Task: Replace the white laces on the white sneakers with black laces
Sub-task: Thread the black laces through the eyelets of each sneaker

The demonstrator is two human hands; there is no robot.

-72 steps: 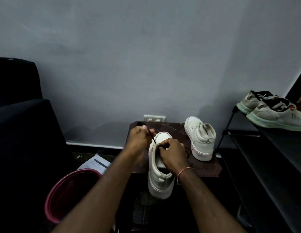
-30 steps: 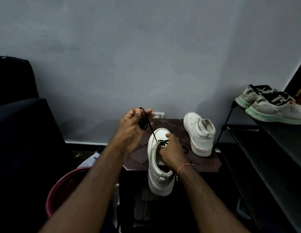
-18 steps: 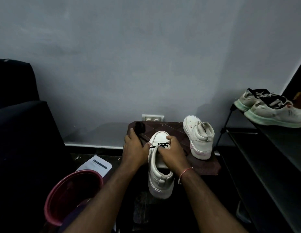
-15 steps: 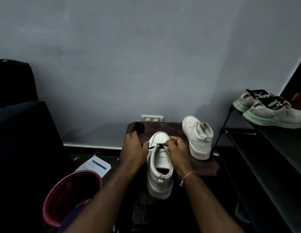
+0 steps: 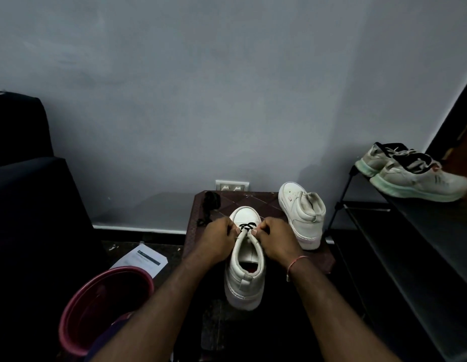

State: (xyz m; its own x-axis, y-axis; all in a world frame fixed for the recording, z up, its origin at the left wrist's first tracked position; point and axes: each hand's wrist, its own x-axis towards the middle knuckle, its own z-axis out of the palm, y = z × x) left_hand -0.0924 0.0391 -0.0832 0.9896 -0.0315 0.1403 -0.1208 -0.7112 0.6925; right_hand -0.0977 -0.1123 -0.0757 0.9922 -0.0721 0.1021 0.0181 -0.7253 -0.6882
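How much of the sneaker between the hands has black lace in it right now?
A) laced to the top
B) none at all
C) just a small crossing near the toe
C: the black lace shows only as a small crossing by the toe of the near sneaker; the flaps behind it, which the left hand and right hand grip, look bare.

Pink bucket (image 5: 104, 301) lower left; paper sheet (image 5: 143, 259) on floor; worn trainers (image 5: 410, 176) on black rack (image 5: 423, 231); wall socket (image 5: 232, 185).
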